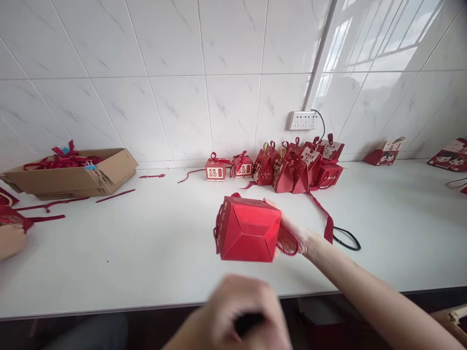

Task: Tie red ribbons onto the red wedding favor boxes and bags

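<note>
My right hand point(290, 236) grips a red gift box point(251, 231) from its right side, above the front part of the white table. The box is tilted so that its bottom, with folded flaps, faces me. A red twisted cord loop point(291, 245) hangs at its right, beside my wrist, and a dark red ribbon or cord point(218, 228) shows on its left side. My left hand point(248, 311) is low and close to the camera, apart from the box. Its fingers look curled around a dark gap, but motion smears them.
Several finished-looking red boxes point(292, 170) stand along the tiled wall, under a socket strip point(302, 120). At left is an open cardboard box point(69, 182) with red ribbons. Loose ribbon strips point(116, 196) and a black cord point(348, 238) lie on the white table point(153, 257).
</note>
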Available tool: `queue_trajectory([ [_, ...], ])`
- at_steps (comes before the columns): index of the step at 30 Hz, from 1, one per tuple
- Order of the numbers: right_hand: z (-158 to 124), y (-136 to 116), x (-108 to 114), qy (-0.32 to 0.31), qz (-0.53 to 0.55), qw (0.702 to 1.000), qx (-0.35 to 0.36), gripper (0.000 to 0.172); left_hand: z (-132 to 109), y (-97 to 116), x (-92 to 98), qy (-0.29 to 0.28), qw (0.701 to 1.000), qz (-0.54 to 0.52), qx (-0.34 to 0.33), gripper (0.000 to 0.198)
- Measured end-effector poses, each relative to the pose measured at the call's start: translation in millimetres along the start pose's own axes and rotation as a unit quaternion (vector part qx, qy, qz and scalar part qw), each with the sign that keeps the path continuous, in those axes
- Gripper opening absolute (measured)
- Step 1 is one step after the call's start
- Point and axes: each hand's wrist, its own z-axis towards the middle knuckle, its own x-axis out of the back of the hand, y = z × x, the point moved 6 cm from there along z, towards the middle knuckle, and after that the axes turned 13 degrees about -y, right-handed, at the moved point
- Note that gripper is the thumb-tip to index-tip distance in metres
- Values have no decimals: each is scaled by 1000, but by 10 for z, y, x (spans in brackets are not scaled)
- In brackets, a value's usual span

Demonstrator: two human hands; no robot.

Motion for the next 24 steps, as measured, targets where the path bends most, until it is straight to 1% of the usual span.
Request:
queue_trajectory([
  [1, 31, -58, 67, 9, -18, 1000, -9, 55, -36, 110, 250, 53, 998, 20, -26, 22],
  [2, 77, -113, 133, 19, -37, 999, -15, 56, -162, 327, 614, 225, 959, 98, -143, 24],
  [3, 139, -161, 198, 26, -54, 998, -19, 57, -268, 451, 882, 333, 904, 171, -208, 24],
  [4, 214, -204, 264, 35, -67, 997, -18, 57, -315, 487, 1106, 400, 857, 236, -224, 23],
  [5, 298, -244, 340, 54, -81, 995, -11, 58, -301, 437, 1324, 440, 829, 289, -188, 23],
  [6, 383, -282, 422, 80, -94, 992, 3, 58, -247, 321, 1533, 453, 822, 321, -128, 21],
  [7, 461, -322, 511, 117, -108, 987, 29, 59, -189, 168, 1720, 452, 823, 337, -69, 20],
  [8, 520, -364, 599, 161, -123, 977, 63, 58, -156, 3, 1877, 456, 823, 338, -26, 22],
  [9, 565, -398, 668, 193, -137, 966, 101, 55, -145, -170, 2002, 465, 825, 321, 7, 28],
  [10, 590, -423, 723, 217, -151, 954, 138, 52, -157, -333, 2087, 480, 826, 295, 28, 36],
  [11, 595, -437, 767, 234, -162, 943, 171, 48, -158, -487, 2126, 479, 832, 275, 49, 45],
  [12, 582, -446, 799, 242, -176, 933, 201, 46, -152, -619, 2127, 469, 841, 261, 63, 54],
  [14, 502, -475, 828, 246, -233, 904, 260, 52, -104, -819, 2037, 414, 872, 249, 78, 71],
  [16, 395, -512, 810, 238, -327, 861, 308, 59, -48, -950, 1904, 352, 902, 236, 83, 80],
  [18, 308, -531, 762, 225, -421, 808, 344, 67, -17, -1017, 1808, 314, 921, 217, 78, 81],
  [19, 278, -532, 737, 219, -457, 784, 357, 72, -15, -1029, 1787, 305, 926, 212, 71, 79],
  [21, 241, -523, 666, 202, -528, 733, 378, 84, -37, -1021, 1795, 305, 924, 223, 59, 75],
  [22, 228, -513, 616, 190, -565, 704, 387, 89, -56, -1006, 1814, 308, 919, 239, 56, 74],
  [24, 198, -484, 494, 164, -636, 635, 406, 96, -98, -955, 1857, 314, 905, 283, 48, 76],
])
